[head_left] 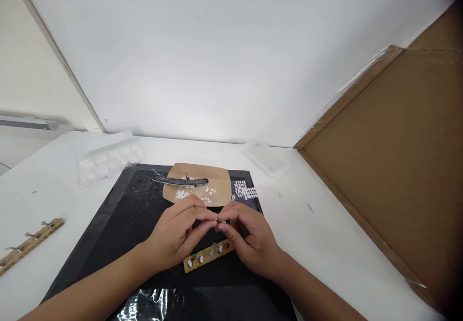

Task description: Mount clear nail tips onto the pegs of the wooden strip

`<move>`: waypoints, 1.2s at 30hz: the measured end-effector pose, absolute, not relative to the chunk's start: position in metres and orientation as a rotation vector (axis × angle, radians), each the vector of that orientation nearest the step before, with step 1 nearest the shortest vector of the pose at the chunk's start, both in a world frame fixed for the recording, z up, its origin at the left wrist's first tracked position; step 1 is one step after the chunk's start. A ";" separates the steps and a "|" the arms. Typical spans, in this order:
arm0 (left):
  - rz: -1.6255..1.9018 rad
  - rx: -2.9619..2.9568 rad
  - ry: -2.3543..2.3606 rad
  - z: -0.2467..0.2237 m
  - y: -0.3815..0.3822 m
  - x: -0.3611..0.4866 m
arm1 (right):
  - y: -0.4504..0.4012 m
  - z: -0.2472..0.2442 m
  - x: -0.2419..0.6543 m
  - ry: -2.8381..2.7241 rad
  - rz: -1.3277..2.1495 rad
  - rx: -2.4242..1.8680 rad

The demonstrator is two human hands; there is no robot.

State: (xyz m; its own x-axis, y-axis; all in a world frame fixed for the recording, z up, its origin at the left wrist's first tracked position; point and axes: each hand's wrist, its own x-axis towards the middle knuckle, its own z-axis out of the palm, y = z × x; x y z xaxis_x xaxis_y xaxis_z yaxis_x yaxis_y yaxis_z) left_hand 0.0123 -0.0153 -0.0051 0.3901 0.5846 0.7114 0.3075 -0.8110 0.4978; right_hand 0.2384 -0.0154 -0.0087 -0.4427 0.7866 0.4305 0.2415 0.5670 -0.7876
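My left hand (183,227) and my right hand (251,236) meet fingertip to fingertip over the black mat (119,219). Both pinch a small silvery piece (220,221), mostly hidden by the fingers, so its exact kind does not show. Just below them, a yellow-brown strip (208,255) carries several small round white-topped pieces and a clear bit; its right end reaches under my right hand. Beyond the hands, a dark curved nail file (181,181) lies across a tan sheet (220,178) scattered with small white pieces (209,196).
Rows of small white tabs (248,190) lie at the mat's right edge. A clear plastic tray (265,158) stands behind them. Back left is a translucent compartment box (110,161). Another strip with metal posts (32,244) is far left. A brown board (390,166) bounds the right.
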 end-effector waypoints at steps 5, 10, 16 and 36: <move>1.478 2.393 0.767 -0.007 -0.012 0.014 | -0.017 -0.014 0.236 -1.841 0.899 -0.865; 1.459 2.346 0.805 -0.012 -0.012 0.012 | -0.018 -0.015 0.234 -1.815 0.962 -0.864; 1.498 2.310 0.777 -0.007 -0.014 0.017 | -0.017 -0.014 0.238 -1.958 0.775 -0.848; 1.513 2.424 0.848 -0.003 -0.018 0.021 | -0.019 -0.012 0.235 -2.088 0.195 -0.745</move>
State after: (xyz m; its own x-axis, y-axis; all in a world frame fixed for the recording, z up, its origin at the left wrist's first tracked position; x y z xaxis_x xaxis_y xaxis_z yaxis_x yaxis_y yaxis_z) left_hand 0.0213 -0.0184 -0.0032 0.3272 0.5411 0.7747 0.3784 -0.8263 0.4173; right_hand 0.2351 -0.0192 -0.0123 -0.4286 0.5746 0.6972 0.4356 0.8075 -0.3977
